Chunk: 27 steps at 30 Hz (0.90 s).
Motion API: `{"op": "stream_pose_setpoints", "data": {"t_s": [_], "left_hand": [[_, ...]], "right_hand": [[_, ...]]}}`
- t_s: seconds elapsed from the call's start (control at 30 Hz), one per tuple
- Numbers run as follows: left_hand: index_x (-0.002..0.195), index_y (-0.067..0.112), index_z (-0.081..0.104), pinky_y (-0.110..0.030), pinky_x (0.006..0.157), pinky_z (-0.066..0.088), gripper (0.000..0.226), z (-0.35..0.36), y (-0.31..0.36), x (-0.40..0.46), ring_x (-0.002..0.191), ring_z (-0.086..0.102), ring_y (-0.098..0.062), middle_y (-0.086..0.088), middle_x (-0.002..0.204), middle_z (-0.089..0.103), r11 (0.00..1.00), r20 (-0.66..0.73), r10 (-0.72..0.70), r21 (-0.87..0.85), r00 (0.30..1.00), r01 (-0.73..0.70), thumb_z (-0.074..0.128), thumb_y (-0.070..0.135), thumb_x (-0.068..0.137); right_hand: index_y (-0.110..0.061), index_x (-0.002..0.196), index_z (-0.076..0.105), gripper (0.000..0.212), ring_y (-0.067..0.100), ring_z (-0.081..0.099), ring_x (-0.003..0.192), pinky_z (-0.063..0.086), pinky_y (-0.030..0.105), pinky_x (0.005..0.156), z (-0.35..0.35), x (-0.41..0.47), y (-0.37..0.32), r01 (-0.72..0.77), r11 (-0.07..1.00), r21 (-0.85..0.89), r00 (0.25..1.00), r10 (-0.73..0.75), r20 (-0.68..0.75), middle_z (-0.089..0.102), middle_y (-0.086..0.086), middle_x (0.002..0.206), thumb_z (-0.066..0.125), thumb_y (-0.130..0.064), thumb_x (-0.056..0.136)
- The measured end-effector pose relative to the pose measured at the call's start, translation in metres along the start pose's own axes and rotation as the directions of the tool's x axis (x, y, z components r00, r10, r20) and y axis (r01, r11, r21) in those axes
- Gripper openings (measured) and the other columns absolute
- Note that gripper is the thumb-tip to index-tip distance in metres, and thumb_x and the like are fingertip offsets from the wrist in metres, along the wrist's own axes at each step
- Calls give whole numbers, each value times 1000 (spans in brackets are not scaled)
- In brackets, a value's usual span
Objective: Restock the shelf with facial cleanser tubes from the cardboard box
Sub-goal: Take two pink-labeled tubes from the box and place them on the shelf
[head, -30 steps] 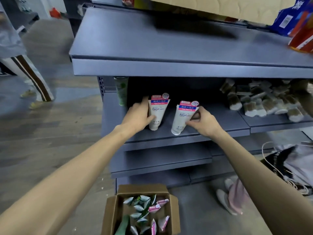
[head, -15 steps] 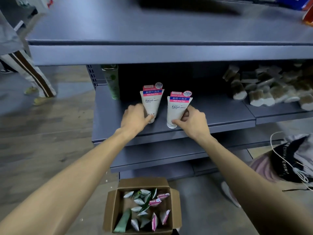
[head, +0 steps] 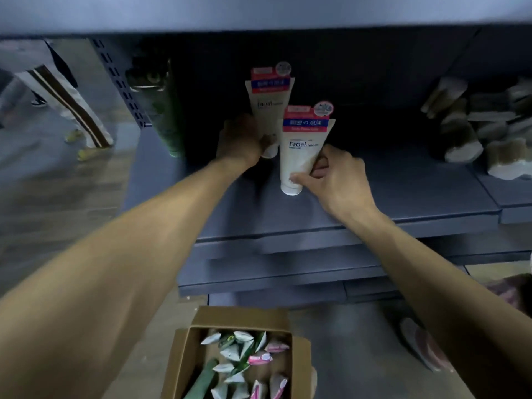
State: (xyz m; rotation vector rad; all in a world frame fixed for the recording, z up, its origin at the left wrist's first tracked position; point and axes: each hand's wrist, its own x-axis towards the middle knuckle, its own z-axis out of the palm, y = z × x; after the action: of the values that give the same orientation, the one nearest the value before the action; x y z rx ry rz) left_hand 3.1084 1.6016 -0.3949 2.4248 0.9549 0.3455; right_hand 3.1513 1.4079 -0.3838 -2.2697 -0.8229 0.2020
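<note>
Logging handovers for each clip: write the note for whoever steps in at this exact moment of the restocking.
Left hand grips the rear cleanser tube, standing cap down deep on the grey shelf.
Right hand pinches the front cleanser tube near its cap, upright, nearer the shelf edge.
A green tube stands at the shelf's left end.
Done: two tubes on the shelf, neither released.
Left: let go of both, then shelve the many tubes remaining in the cardboard box on the floor below.

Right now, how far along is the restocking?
Just begun. One green tube already stands on the shelf. The left hand and right hand each hold a white cleanser tube there. Many tubes remain in the cardboard box.
</note>
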Motion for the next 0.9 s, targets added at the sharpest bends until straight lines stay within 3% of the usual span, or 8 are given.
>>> {"op": "stream_pose_setpoints", "data": {"t_s": [0.2, 0.43, 0.6, 0.9], "left_hand": [[103, 7, 64, -31, 66, 48, 40, 6, -5, 48, 92, 65, -26, -10, 102, 68, 995, -42, -9, -100, 999, 5, 67, 42, 84], [104, 6, 64, -31, 68, 46, 37, 7, -6, 77, 91, 63, -25, -10, 101, 66, 996, -48, -28, -81, 998, 24, 61, 39, 87], [118, 4, 58, -50, 91, 51, 51, 9, -10, 91, 105, 60, -37, -20, 117, 61, 998, -50, -48, -44, 998, 45, 61, 42, 84], [104, 8, 63, -50, 84, 54, 44, 18, -9, 107, 95, 64, -33, -14, 103, 66, 997, -58, -26, -79, 998, 21, 57, 42, 78]], "right_hand": [[-14, 107, 63, 41, 18, 68, 89, 57, 36, 77, 7, 33, 2, 82, 997, 4, 997, -82, -5, 71, -2, 97, 79, -36, 77], [-13, 106, 62, 43, 23, 69, 91, 56, 39, 78, 14, 52, 5, 101, 994, -48, 995, -101, -10, 72, 1, 99, 78, -40, 77], [-12, 108, 62, 45, 21, 69, 92, 56, 39, 79, 15, 54, 4, 98, 994, -38, 995, -99, -6, 71, 1, 101, 78, -40, 77], [-14, 107, 62, 43, 23, 66, 98, 55, 39, 84, 19, 71, 0, 74, 995, -72, 997, -75, -3, 70, 0, 105, 77, -40, 77]]}}
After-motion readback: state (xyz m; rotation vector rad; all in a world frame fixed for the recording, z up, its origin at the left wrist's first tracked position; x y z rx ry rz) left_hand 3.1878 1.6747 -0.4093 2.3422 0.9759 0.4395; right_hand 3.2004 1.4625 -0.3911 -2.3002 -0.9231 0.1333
